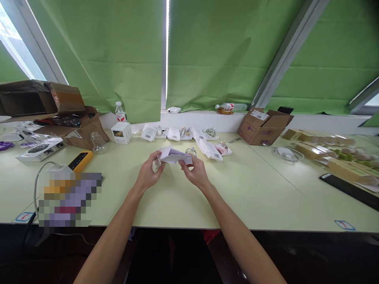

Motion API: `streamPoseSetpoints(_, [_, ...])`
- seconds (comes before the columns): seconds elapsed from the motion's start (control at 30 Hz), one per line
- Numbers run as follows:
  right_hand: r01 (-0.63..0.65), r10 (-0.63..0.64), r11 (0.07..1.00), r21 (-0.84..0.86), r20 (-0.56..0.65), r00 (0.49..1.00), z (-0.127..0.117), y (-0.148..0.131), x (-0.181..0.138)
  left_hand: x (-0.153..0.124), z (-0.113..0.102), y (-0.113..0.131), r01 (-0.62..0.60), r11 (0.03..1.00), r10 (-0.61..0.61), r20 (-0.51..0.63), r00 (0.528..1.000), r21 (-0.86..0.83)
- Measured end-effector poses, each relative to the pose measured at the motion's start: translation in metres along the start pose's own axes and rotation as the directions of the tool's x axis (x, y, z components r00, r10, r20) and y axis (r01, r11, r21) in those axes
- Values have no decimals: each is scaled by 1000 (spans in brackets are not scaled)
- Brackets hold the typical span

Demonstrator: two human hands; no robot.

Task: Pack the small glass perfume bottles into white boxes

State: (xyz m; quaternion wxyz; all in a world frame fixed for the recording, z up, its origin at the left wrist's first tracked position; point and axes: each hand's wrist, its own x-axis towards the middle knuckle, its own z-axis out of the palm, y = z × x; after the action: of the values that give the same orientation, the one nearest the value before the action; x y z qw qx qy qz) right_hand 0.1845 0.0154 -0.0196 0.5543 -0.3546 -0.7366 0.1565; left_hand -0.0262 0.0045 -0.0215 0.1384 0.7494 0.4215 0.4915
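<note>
A small white carton (174,156) is held just above the table, its flaps folded at odd angles. My left hand (150,170) pinches its left end between thumb and fingers. My right hand (194,170) grips the right end the same way. Right behind the carton is a glass bottle with an ornate top (191,151), partly hidden by it. Farther back lies a row of white cartons with barcodes, among them one flattened carton (209,149). Beside that one is a pink bottle with a gold top (221,147), and a greenish round bottle (210,132) stands behind.
A white cube box (121,133) and a water bottle (120,112) stand at the back left. Open cardboard boxes (263,127) sit at right and far left. A coiled white cable (288,154), a black bar (349,191) and an orange power strip (80,161) lie on the table.
</note>
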Motion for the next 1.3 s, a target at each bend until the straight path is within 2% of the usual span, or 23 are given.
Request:
streamPoseSetpoints(0.6, [-10, 10, 1000, 12, -4, 1000, 1, 0, 0, 0, -2, 2, 11, 999, -11, 10, 1000, -31])
streamPoseSetpoints(0.83, [8, -9, 998, -61, -20, 1000, -1, -3, 2, -1, -2, 2, 12, 999, -11, 10, 1000, -37])
streamPoseSetpoints(1.3, [-22, 21, 996, -90, -14, 1000, -1, -4, 2, 0, -2, 2, -10, 999, 11, 7, 1000, -38])
